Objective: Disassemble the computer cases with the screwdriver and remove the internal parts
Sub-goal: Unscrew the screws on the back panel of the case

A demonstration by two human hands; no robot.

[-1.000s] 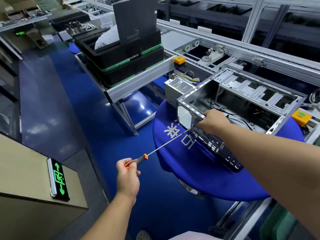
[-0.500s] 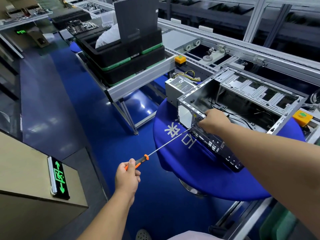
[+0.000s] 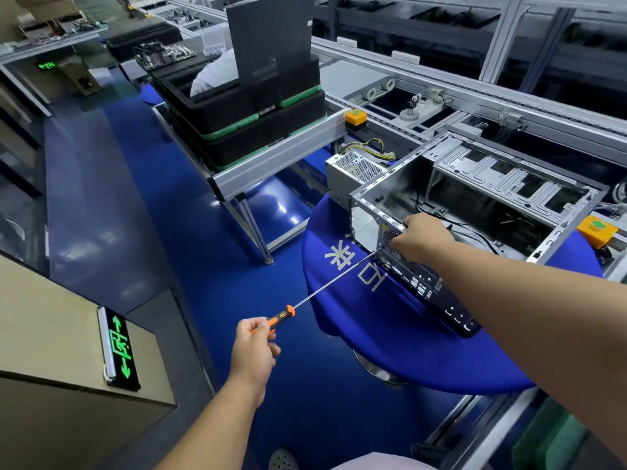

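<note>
Left hand (image 3: 252,347) grips the orange/black handle of a long-shaft screwdriver (image 3: 305,301), fingers curled round it, thumb on top; shaft runs up toward 2 o'clock w/ the tip at the rear panel of the computer case (image 3: 475,205), right by the fan grille. Right hand (image 3: 422,237) sits at that same corner, fingers curled over the top edge of the rear panel next to the tip; can't tell if they pinch a screw or just hold the edge. Case lies on its side, side panel off, interior open: bare metal chassis, drive cage at the far end, a few black cables loose inside. It rests on a round table w/ blue cloth (image 3: 373,334), white characters printed on the cloth at 9 o'clock from the case. Power supply (image 3: 354,173) stands just beside the case at its 10 o'clock, yellow/black wires on top. Farther out at 11 o'clock: stacked black trays (image 3: 244,110) w/ green edges on an aluminium frame, dark flat panel upright in the top one. Conveyor line (image 3: 475,93) runs behind the case, at 12. Orange button box (image 3: 354,118) on the frame end. Green exit sign (image 3: 120,347) on a beige box at 8 o'clock.
</note>
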